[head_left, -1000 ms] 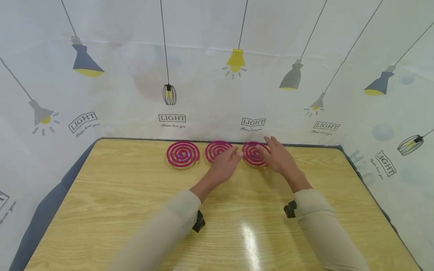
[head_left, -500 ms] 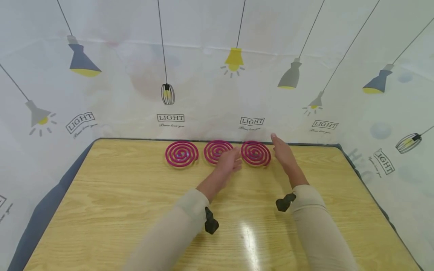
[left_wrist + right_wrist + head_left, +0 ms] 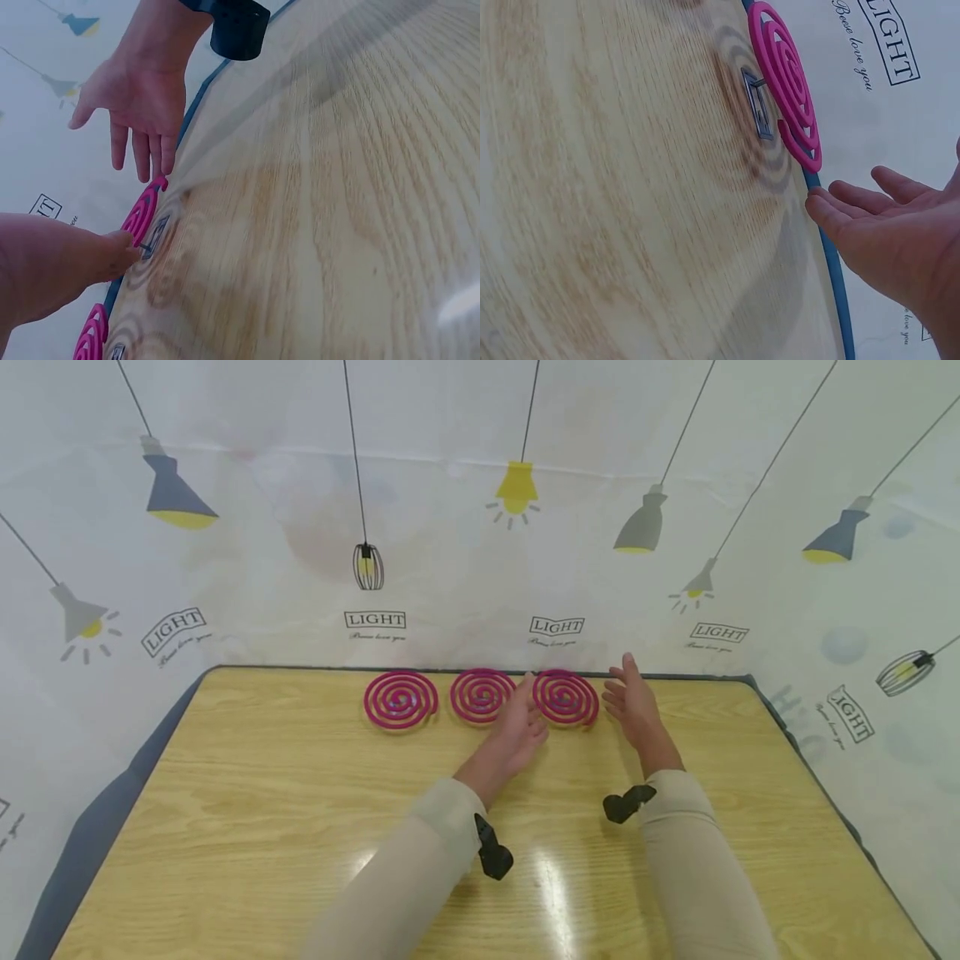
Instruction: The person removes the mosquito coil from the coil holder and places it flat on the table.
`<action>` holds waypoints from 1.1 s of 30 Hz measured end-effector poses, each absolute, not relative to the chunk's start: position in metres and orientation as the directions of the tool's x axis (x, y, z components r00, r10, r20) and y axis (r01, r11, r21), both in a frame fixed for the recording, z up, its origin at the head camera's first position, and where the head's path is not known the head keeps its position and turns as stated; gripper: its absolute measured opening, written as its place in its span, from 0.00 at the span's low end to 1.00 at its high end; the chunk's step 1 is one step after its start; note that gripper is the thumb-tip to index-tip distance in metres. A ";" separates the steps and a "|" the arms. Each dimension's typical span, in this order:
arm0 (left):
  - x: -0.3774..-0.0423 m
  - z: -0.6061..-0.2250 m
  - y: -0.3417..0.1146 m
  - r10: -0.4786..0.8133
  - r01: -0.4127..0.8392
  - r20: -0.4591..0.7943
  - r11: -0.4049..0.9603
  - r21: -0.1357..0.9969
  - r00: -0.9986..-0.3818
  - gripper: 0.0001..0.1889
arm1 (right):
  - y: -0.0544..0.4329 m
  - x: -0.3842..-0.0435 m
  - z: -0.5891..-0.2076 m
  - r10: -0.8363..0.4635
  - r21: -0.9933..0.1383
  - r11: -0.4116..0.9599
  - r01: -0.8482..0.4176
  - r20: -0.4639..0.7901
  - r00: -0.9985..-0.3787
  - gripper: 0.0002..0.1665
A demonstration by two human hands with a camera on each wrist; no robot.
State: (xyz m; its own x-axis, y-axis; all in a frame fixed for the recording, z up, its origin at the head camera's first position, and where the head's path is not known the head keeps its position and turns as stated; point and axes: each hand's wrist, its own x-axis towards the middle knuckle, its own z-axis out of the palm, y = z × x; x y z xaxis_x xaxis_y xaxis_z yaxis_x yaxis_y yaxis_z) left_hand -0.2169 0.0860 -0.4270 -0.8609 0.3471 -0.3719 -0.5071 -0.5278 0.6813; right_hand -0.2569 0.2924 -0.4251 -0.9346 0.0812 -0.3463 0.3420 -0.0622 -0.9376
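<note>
The right hand (image 3: 633, 708) had its fingers stretched out and a little apart, with the thumb held away and the palm bare. It was just beside the right coil (image 3: 565, 697). The left hand (image 3: 516, 731) was loose, its thumb up and away from the other fingers. It was in front of the gap between the right coil and the middle coil (image 3: 463, 697), and it hid part of the middle one. It was hard to tell if it touched either. The left coil (image 3: 401, 700) lay further along the row.

The pink coils were near the back edge of a shiny wood table (image 3: 225, 793). A small metal stand (image 3: 757, 103) was under the right one. The white wall (image 3: 450, 543) had pictures of hanging lamps (image 3: 517, 485).

Both arms, in pale sleeves (image 3: 697, 852), reached forward, the left one slanting to the right. The right palm faced left.
</note>
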 end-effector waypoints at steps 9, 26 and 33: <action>-0.221 -0.434 0.095 0.306 -0.502 -0.398 -0.548 0.669 -0.865 0.40 | 0.296 -0.256 -0.432 0.048 -0.916 -0.162 0.367 -0.378 -0.924 0.50; -0.233 -0.448 0.102 0.274 -0.474 -0.389 -0.586 0.658 -0.879 0.42 | 0.295 -0.260 -0.442 0.036 -0.904 -0.213 0.372 -0.387 -0.921 0.51; -0.236 -0.451 0.103 0.279 -0.465 -0.373 -0.592 0.658 -0.885 0.42 | 0.295 -0.260 -0.443 0.029 -0.905 -0.221 0.364 -0.379 -0.925 0.52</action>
State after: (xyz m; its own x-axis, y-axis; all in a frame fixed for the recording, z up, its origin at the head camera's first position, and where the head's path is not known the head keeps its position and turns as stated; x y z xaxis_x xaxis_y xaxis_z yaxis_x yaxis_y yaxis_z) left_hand -0.2357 0.1028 -0.4513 -0.8846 0.2794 -0.3733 -0.4648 -0.5919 0.6585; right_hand -0.2602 0.2952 -0.4434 -0.9250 0.0293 -0.3789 0.3637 -0.2214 -0.9048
